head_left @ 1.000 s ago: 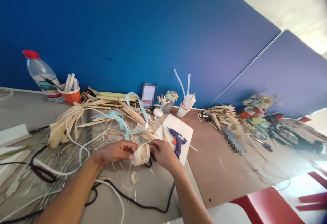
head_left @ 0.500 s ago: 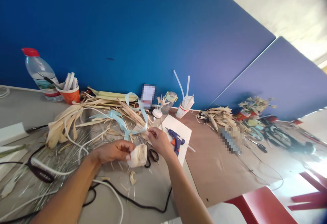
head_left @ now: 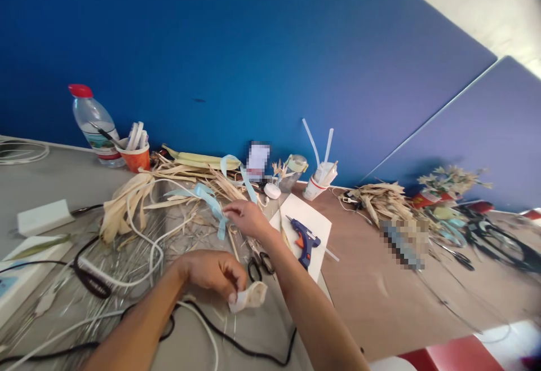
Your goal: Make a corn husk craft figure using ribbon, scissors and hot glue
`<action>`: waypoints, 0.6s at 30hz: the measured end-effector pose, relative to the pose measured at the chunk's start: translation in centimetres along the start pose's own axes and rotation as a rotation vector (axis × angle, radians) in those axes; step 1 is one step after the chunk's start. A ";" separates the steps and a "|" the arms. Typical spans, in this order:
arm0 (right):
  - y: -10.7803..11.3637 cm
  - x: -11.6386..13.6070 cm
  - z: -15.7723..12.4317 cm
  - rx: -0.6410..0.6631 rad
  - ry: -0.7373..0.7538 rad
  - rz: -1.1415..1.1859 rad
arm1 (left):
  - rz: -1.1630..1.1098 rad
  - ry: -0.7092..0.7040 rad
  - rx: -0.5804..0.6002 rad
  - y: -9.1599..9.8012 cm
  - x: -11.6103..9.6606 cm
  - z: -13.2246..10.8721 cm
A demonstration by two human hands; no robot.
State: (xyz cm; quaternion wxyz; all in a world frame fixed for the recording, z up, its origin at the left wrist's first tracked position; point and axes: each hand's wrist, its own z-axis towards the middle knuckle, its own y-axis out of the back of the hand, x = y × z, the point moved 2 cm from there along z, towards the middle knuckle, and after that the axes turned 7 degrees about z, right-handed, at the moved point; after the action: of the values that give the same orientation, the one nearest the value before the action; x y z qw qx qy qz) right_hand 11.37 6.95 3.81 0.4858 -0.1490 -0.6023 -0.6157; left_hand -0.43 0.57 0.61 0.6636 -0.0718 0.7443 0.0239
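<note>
Between the thumb and fingers of my left hand (head_left: 215, 274) is a small off-white, cup-like piece (head_left: 253, 295) with a beige, husk-like surface, tilted and held low over the table. My right hand (head_left: 248, 219) is farther forward, its fingertips pinched at the light-blue ribbon (head_left: 210, 201). Part of the ribbon's loop is hidden behind that hand. Black-handled scissors (head_left: 255, 269) lie between my forearms, blades partly covered. Dry corn husks (head_left: 127, 204) spread behind and left of the ribbon. Just right of my right forearm, a blue glue gun (head_left: 305, 241) rests on white paper (head_left: 319, 219).
A water bottle (head_left: 95, 126) and an orange cup (head_left: 137, 159) of white sticks stand back left. White cable (head_left: 158, 258) and black cable (head_left: 249, 351) cross the table. A white cup (head_left: 313, 189) with glue sticks stands behind the paper; more husks (head_left: 380, 199) lie right.
My right hand has moved left onto the ribbon. My left hand has lowered toward me, and the off-white piece has tipped over with it. The view has shifted left.
</note>
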 end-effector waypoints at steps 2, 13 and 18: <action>-1.8 0.2 0.9 0.157 0.131 -0.049 | 0.033 0.000 0.044 -0.2 -0.1 0.3; -7.3 0.9 5.5 0.307 0.456 -0.541 | -0.005 -0.057 -0.009 0.6 0.4 -0.1; -8.4 1.4 5.4 0.299 0.452 -0.706 | -0.038 -0.068 -0.035 0.7 0.9 -0.2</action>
State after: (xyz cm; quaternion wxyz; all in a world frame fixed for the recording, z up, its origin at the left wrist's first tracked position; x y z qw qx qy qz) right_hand 2.06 9.48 1.09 0.3813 0.2759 -0.5774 -0.6671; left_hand -0.83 1.17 -0.27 0.6874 -0.0968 0.7193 0.0268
